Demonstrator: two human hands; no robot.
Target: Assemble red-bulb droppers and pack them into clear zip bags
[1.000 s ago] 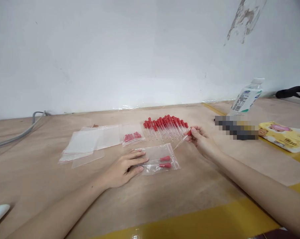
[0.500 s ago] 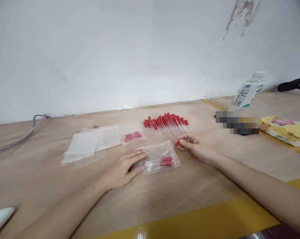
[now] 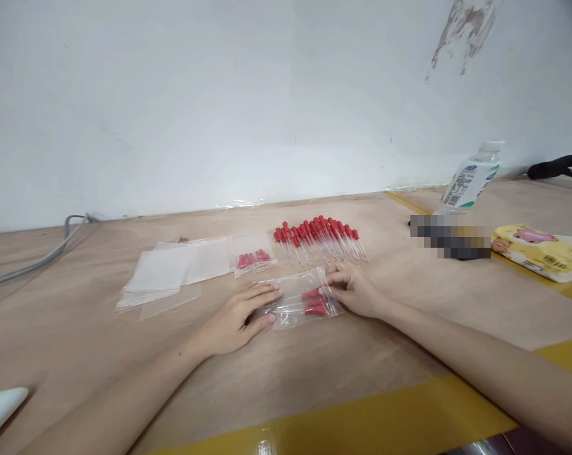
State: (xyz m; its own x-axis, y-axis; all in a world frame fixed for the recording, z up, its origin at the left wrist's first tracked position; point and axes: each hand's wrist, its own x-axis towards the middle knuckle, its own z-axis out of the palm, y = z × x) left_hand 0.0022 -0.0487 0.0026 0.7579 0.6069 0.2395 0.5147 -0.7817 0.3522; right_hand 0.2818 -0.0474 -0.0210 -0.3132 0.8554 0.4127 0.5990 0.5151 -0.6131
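Note:
A clear zip bag (image 3: 290,292) lies flat on the table, holding droppers with red rubber bulbs (image 3: 315,309) towards its right, open end. My left hand (image 3: 241,319) rests spread over the bag's left end, fingers stretched and thumb apart. At the bag's mouth is my right hand (image 3: 354,289), its fingers pinched at the bulb of a red-bulbed dropper (image 3: 310,294) that lies inside the bag. The fingertips partly cover that bulb. Just behind the bag, many more red-bulbed droppers (image 3: 321,234) lie side by side in a row.
Flat clear bags (image 3: 155,275) are stacked at the left, beside a filled bag of droppers (image 3: 255,256). Right of the row stand a plastic bottle (image 3: 470,180) and a yellow wipes pack (image 3: 541,253). A grey cable (image 3: 53,256) runs along the left; a wall (image 3: 219,114) rises behind.
My right hand has moved left to the bag's mouth, and the dropper it held outside now lies with its bulb inside the bag. My left hand has stayed put.

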